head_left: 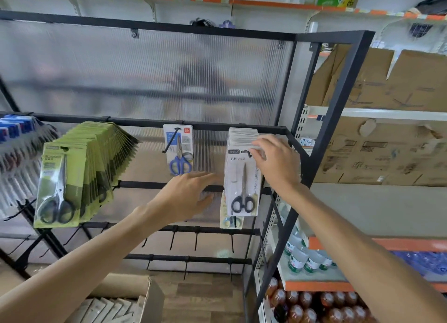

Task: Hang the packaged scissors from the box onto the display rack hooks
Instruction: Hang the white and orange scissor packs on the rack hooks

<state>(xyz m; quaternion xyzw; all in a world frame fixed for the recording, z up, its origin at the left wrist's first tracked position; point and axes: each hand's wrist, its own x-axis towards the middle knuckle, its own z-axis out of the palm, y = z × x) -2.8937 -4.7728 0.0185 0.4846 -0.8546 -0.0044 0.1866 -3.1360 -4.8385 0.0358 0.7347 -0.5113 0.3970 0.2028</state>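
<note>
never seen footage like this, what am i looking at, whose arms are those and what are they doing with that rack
There is only one picture, taken by a camera worn on a person's head, so the two bare arms are the wearer's own. They face a black metal display rack in a shop. The right hand pinches the top of a white scissors pack at the front of a stack hanging on a hook. The left hand reaches out beside that stack with open fingers, holding nothing. A single blue-handled scissors pack hangs further left, then a thick row of green scissors packs. An open cardboard box with more packs sits below.
</note>
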